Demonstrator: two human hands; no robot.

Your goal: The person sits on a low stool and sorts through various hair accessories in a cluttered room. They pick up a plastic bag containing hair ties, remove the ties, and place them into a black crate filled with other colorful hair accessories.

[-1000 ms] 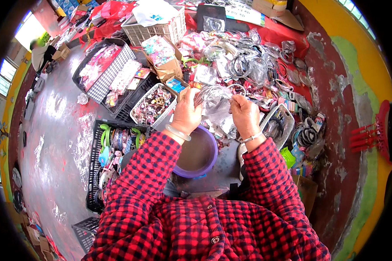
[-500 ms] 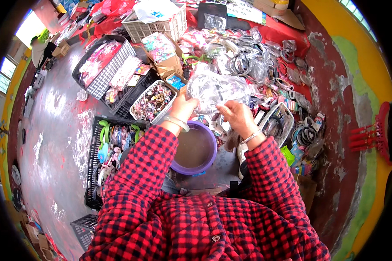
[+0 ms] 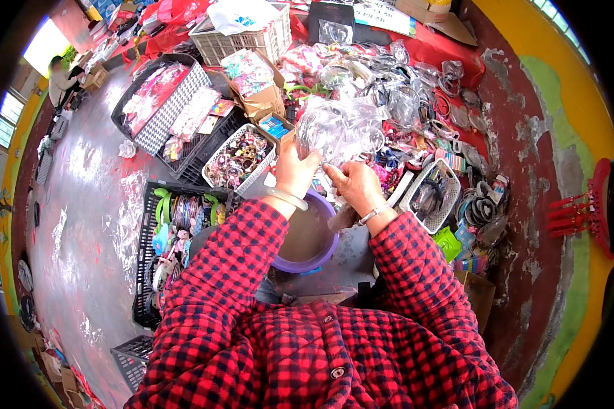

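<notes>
Spreading over a red cloth [image 3: 472, 63], a broad pile of bagged goods [image 3: 402, 109] fills the far middle and right. At its far edge lies a pale sign [image 3: 389, 17] with dark printed characters, cut off by the frame's top. To the left of the hands sits a black crate [image 3: 143, 286] of headbands; farther off, a grey crate [image 3: 242, 44] stands beside the pile. Nearer the person is a purple basin [image 3: 300, 264]. Blue print marks a white bag [image 3: 235, 15] on the grey crate, too small to read.

Between the basin and the pile is a clear plastic bag [image 3: 341, 129], its bulk pointing away from the person; its long axis seems to run left to right. No lettering can be made out on it. The left hand [image 3: 296, 170] grips its near left corner. The right hand [image 3: 357, 187] is at its near edge, thumb toward the left thumb; whether its fingers close on the film, I cannot tell.
</notes>
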